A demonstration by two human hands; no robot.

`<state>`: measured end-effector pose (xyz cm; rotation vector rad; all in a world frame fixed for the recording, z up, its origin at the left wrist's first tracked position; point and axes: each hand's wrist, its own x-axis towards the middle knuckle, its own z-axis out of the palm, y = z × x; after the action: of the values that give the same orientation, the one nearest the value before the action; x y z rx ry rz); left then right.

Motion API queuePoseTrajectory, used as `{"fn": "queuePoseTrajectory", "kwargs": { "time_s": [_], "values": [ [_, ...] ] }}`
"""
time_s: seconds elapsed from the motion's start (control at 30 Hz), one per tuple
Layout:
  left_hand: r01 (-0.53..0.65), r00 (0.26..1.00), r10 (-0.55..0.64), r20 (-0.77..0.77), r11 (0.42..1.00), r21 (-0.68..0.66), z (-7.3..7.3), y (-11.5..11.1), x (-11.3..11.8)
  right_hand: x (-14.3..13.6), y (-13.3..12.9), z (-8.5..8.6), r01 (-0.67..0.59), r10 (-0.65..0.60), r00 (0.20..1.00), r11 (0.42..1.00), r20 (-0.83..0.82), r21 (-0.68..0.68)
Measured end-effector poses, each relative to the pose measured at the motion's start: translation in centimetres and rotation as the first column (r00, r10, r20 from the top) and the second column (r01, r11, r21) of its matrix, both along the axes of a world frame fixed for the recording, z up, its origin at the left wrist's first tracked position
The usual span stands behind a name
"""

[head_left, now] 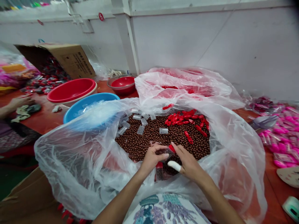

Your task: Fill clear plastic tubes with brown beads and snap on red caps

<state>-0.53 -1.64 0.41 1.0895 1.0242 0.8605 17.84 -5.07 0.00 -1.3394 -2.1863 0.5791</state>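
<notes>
My left hand (153, 158) pinches a small clear plastic container, mostly hidden between my fingers. Its red cap (172, 148) is at the fingertips of my right hand (188, 163), whose fingers are closed against it. A white cover wraps my right thumb (174, 165). Both hands are just above a heap of small round brown balls (149, 137) in an open clear plastic bag (88, 168). On the balls lie several clear plastic containers (163, 130) at the left and several red caps (179, 118) at the right. Another red piece (159, 169) shows below my hands.
A blue basin (93, 104) of clear pieces, a red basin (72, 90) and a smaller red bowl (122, 82) stand left. Behind them, a cardboard box (74, 62) spills red-capped items. Another person's hand (20, 102) rests far left. Pink packets (285, 140) lie right.
</notes>
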Motion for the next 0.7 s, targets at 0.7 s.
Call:
{"fn": "queuePoseTrajectory", "kwargs": {
  "time_s": [0.7],
  "values": [
    [0.032,0.972,0.029,0.232,0.966,-0.255,-0.3,-1.6,2.0,-1.0,-0.6,-1.6,0.182,-0.421,0.676,0.891,-0.605,-0.416]
  ]
}}
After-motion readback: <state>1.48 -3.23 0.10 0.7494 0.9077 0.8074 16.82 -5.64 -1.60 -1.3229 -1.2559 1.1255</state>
